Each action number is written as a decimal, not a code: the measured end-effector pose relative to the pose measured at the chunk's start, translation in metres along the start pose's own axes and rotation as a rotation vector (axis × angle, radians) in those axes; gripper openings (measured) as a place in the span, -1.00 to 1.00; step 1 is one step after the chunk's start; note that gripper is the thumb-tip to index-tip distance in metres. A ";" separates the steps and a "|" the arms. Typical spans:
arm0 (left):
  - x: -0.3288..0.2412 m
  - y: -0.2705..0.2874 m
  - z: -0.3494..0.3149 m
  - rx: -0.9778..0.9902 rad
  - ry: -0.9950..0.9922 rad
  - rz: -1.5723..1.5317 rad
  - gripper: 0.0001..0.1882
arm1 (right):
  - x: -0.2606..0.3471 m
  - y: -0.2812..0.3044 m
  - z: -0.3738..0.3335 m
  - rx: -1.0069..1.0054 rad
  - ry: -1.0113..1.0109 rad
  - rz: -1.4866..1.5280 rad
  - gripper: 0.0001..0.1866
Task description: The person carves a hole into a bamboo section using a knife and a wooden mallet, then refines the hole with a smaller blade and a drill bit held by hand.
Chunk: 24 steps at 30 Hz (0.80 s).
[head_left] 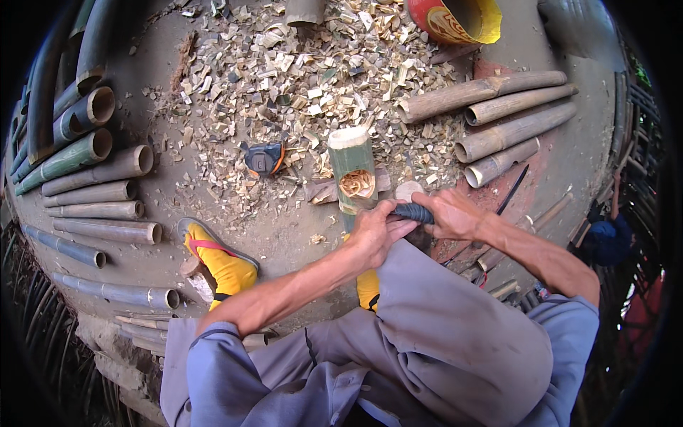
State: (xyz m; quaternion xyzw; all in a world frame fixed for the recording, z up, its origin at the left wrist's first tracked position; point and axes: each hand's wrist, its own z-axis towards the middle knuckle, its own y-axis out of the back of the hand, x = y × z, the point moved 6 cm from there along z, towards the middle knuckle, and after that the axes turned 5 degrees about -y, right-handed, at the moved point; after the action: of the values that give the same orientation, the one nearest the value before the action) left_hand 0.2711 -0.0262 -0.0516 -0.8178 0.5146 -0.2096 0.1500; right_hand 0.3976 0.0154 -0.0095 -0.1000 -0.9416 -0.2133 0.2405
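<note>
A green bamboo section (348, 153) leans over a short piece of wood in front of me. Its side has a cut-out hollow with curled pale shavings (357, 183) in it. My right hand (452, 215) is closed round the dark, ridged, wrapped handle (413, 212) of a hand tool. The working end of this tool is mostly hidden by my fingers and the bamboo's lower part. My left hand (377, 229) closes on the front of the same handle, close to the bamboo. Both hands are just above my right knee.
Wood chips (284, 92) cover the ground ahead. A tape measure (264, 159) lies left of the bamboo. Bamboo poles (107, 185) line the left, and more bamboo pieces (512, 128) lie right, near a long dark blade (514, 188). A red-yellow container (455, 21) stands far. Another person (605, 238) is at far right.
</note>
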 end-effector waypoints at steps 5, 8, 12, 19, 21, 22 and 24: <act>-0.039 0.028 -0.015 -0.064 0.203 0.628 -0.69 | 0.039 -0.090 -0.004 -0.055 -0.382 0.681 -0.57; -0.056 0.041 -0.019 -0.075 0.192 0.907 -0.68 | 0.068 -0.083 -0.004 -0.062 -0.388 0.785 -0.52; -0.035 0.030 -0.009 -0.097 0.041 0.874 -0.64 | 0.031 -0.081 -0.018 -0.271 -0.288 0.621 -0.59; -0.026 -0.017 0.014 0.181 -0.408 0.109 -0.68 | 0.007 0.020 0.003 -0.513 -0.087 -0.398 -0.68; -0.027 -0.020 0.011 0.333 -0.451 -0.140 -0.62 | 0.027 0.054 0.014 -0.515 0.073 -0.635 -0.80; -0.029 -0.022 0.010 0.358 -0.451 -0.271 -0.61 | 0.038 0.067 0.023 -0.461 0.125 -0.721 -0.82; -0.035 -0.025 0.005 0.394 -0.453 -0.515 -0.60 | 0.065 0.081 0.050 -0.353 0.200 -0.952 -0.90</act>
State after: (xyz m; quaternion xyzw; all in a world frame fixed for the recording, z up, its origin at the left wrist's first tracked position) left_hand 0.2800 0.0160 -0.0505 -0.9012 0.1965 -0.1492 0.3564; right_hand 0.3447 0.1150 0.0118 0.3213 -0.8049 -0.4632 0.1852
